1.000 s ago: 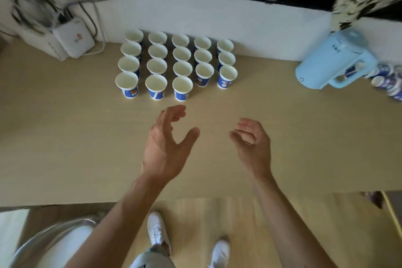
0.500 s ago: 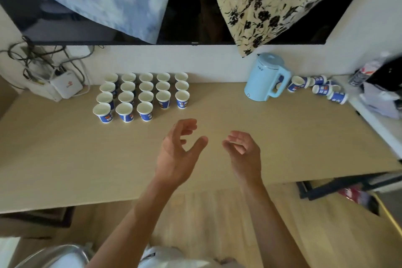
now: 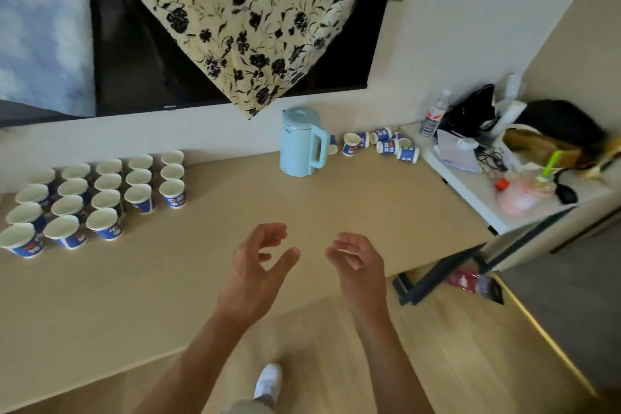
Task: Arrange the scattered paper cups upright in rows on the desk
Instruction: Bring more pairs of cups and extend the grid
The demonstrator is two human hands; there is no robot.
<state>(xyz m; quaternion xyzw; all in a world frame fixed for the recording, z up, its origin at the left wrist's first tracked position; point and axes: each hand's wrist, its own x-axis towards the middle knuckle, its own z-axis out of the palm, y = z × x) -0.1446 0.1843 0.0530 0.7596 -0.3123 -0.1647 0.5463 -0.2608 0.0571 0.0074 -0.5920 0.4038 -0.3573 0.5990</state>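
blue-and-white paper cups [image 3: 139, 198] stand upright in tight rows at the far left of the pale wooden desk [image 3: 336, 205], close to the wall. a cluster of tipped cups [image 3: 386, 146] lies in the far right corner, just beside the light blue electric kettle [image 3: 300, 144]. a wide stretch of desktop lies open between the groups, and over its near edge the left hand [image 3: 255, 272] and right hand [image 3: 359, 265] hover apart, fingers loosely curled, holding nothing.
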